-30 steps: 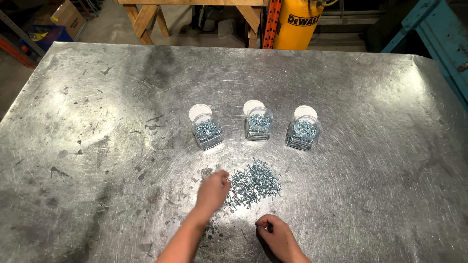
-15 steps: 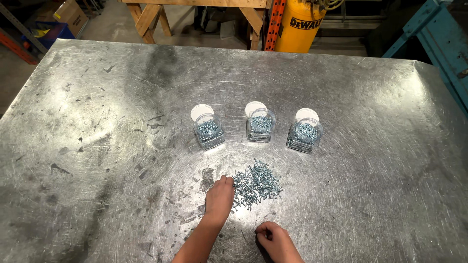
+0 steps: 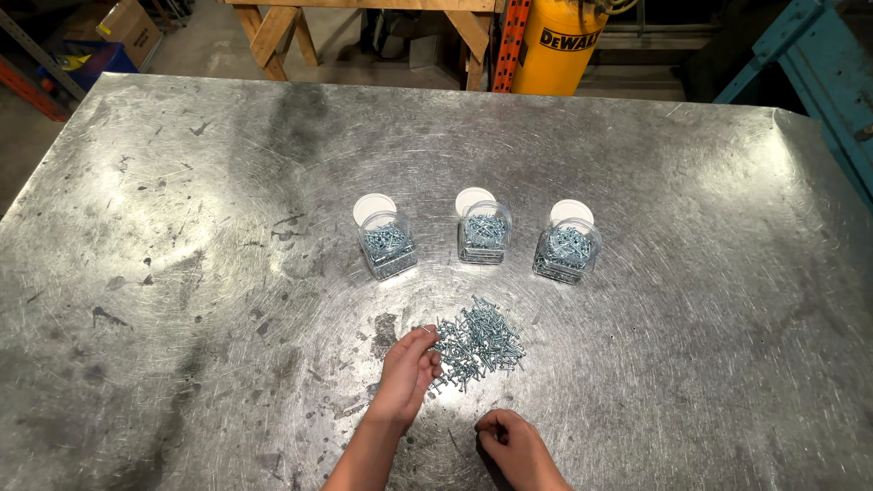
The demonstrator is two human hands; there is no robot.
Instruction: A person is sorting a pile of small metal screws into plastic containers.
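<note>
**A:** What's nearest the camera?

**B:** The right hand (image 3: pixel 514 444), low on the metal table (image 3: pixel 182 227). Its fingers are curled inward into a loose fist. Whether a screw sits pinched inside it, I cannot tell; nothing shows between the fingertips.

**A:** And the other hand?

**B:** The left hand (image 3: pixel 407 368) lies just beyond, flat-ish, fingers loosely spread and slightly bent. Its fingertips touch the near-left edge of the pile of screws (image 3: pixel 477 341). It grips nothing that I can see.

**A:** How would those screws handle?

**B:** My guess: each is small, hard and light, with a sharp tip and a smooth plated shank, so it slips on the polished sheet. A single one is best taken by a pinch of thumb and forefinger across the shank or under the head. Tangled ones may drag neighbours along. Raking several with cupped fingers looks easier than pinching, and nothing here is fragile.

**A:** What lies farther out?

**B:** Three clear jars in a row, all open and partly filled with screws: the left jar (image 3: pixel 389 247), the middle jar (image 3: pixel 484 235) and the right jar (image 3: pixel 566 251). A white lid (image 3: pixel 373 208) lies just behind each. They stand well apart from the hands, with the pile between.

**A:** Past the table?

**B:** A yellow drum (image 3: pixel 564 45), wooden sawhorse legs (image 3: pixel 273 32) and a blue frame (image 3: pixel 818 64).
</note>
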